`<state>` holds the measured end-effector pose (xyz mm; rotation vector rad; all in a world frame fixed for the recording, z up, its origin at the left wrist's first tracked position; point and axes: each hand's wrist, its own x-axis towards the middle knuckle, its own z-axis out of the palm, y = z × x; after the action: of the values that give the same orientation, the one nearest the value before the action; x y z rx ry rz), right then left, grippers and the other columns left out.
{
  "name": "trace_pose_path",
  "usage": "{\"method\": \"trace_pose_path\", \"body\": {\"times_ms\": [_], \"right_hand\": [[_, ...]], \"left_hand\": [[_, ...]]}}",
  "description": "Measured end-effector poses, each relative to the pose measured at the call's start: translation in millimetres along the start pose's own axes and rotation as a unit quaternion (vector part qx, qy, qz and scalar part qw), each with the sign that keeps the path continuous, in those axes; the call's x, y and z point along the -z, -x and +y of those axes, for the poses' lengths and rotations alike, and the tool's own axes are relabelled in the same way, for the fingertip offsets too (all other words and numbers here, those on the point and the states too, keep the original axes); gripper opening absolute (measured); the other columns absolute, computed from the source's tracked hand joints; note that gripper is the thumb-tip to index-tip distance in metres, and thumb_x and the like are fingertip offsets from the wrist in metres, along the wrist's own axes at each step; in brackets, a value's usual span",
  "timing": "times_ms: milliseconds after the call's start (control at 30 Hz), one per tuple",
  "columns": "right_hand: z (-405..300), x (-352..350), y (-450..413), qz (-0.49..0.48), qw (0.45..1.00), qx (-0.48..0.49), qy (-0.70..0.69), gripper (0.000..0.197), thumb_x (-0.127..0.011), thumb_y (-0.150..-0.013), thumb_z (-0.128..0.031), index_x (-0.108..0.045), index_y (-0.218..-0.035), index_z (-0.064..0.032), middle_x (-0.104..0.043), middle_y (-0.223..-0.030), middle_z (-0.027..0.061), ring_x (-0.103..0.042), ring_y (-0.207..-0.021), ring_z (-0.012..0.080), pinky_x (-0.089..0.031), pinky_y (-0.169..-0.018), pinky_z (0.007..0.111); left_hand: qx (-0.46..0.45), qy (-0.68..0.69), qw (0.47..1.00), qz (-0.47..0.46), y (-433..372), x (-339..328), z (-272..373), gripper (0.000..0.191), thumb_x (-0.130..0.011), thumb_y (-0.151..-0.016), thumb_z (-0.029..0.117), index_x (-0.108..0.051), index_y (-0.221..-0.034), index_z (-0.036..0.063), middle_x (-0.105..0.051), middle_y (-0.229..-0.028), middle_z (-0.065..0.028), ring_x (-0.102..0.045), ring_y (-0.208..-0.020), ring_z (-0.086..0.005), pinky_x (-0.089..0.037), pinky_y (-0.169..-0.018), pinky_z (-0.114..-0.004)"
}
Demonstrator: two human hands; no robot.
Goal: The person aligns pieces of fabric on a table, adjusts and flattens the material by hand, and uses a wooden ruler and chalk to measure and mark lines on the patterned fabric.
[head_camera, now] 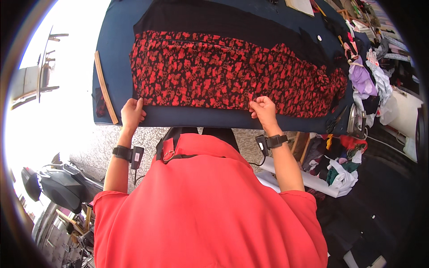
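Note:
Red-and-black floral fabric (201,73) lies spread across the table, its near edge running roughly along the table's front. At its near left corner, my left hand (132,114) pinches the edge between thumb and fingers. My right hand (264,112) pinches the same near edge farther right. Between the two hands the edge lies fairly straight, while the right end of the fabric is bunched and wrinkled. Plain black fabric (201,20) lies along the far side of the floral piece.
A dark blue padded table (115,43) carries a wooden ruler (104,88) at left. On the right are scissors (336,120), an iron (356,122), white chalk (319,38) and heaped cloth (363,78). A notebook (301,6) lies at the back. A motorbike (63,182) stands at lower left.

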<state>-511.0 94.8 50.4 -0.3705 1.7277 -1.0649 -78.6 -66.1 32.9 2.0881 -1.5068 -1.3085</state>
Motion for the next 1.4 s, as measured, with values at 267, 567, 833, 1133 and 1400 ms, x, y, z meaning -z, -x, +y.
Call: {"method": "trace_pose_path", "body": {"times_ms": [267,567,833,1133,1400], "right_hand": [[9.0,0.7,-3.3,0.033,0.981,0.034,0.187,0.025,-0.074,-0.087,-0.018,-0.062,-0.100,-0.0001,-0.067,-0.074,0.0036,-0.062,-0.061,0.0105,-0.049,-0.054,0.023],[-31.9,-3.5,-49.5,0.117,0.978,0.124,0.123,0.049,-0.078,-0.084,-0.022,-0.060,-0.119,0.0091,-0.070,-0.096,0.0108,-0.066,-0.085,0.0144,-0.053,-0.076,0.027],[-68.4,-26.6,-96.9,0.139,0.975,0.120,0.123,0.055,-0.079,-0.082,-0.023,-0.058,-0.121,0.0101,-0.069,-0.093,0.0093,-0.065,-0.083,0.0140,-0.052,-0.075,0.026],[-71.5,-33.4,-125.0,0.087,0.967,0.129,0.199,0.034,-0.080,-0.079,-0.021,-0.065,-0.101,0.0008,-0.066,-0.081,0.0023,-0.062,-0.073,0.0116,-0.050,-0.067,0.028],[-80.5,-41.7,-117.9,0.043,0.992,0.062,0.103,0.025,-0.078,-0.080,-0.010,-0.063,-0.098,-0.0009,-0.066,-0.083,0.0023,-0.061,-0.074,0.0082,-0.049,-0.065,0.022]], "left_hand": [[-0.040,-0.094,0.995,-0.009,0.2,14.2,16.6,0.033,-0.063,-0.095,0.037,-0.061,-0.087,0.0044,-0.063,-0.059,-0.0073,-0.060,-0.047,-0.0141,-0.047,-0.047,-0.029],[-0.322,-0.197,0.919,0.111,-85.8,24.2,68.7,0.020,-0.063,-0.092,0.019,-0.065,-0.106,0.0054,-0.067,-0.103,-0.0118,-0.067,-0.082,-0.0237,-0.053,-0.075,-0.034],[-0.471,-0.237,0.844,0.098,-150.7,-16.2,134.3,0.020,-0.063,-0.089,0.018,-0.068,-0.108,0.0119,-0.064,-0.110,-0.0066,-0.057,-0.109,-0.0289,-0.047,-0.094,-0.040],[-0.484,-0.315,0.816,-0.001,-154.1,-22.5,158.7,0.019,-0.068,-0.085,0.020,-0.066,-0.102,0.0114,-0.061,-0.104,-0.0051,-0.055,-0.109,-0.0279,-0.044,-0.095,-0.041],[-0.515,-0.313,0.797,-0.041,-159.8,-18.1,165.3,0.014,-0.064,-0.086,0.014,-0.061,-0.098,0.0076,-0.061,-0.100,-0.0069,-0.056,-0.104,-0.0295,-0.043,-0.093,-0.040]]}}
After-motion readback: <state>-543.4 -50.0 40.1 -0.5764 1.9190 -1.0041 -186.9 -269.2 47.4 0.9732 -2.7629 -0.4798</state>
